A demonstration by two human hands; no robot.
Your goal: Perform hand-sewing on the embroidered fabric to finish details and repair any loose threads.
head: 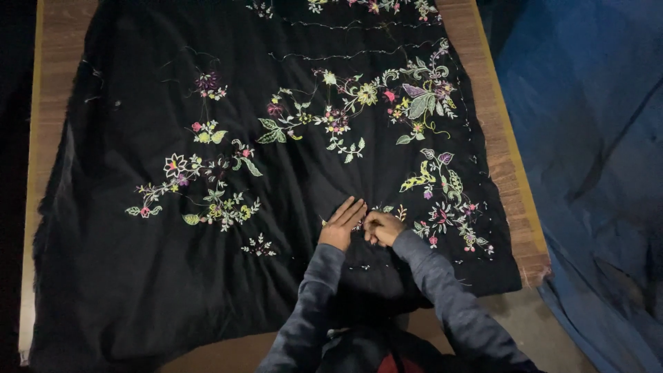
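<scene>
near the worktop's (507, 173) front edge, our left hand (342, 224) lies flat, fingers spread, on black flower-embroidered cloth (207, 262); our right hand's (382, 228) fingers pinch its stitching.

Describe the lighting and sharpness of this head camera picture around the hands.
Head view: dim overall, light falling mostly on the middle of the black embroidered cloth; the left edge fades into darkness; left hand and right hand are lit but soft, so anything pinched in the fingers is unreadable; no glare; blue sheet shadowed.

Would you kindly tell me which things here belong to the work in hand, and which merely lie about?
In hand:
- black embroidered cloth
- left hand, flat on it
- right hand, pinching at a motif

Lying about:
- wooden table
- blue sheet
</scene>
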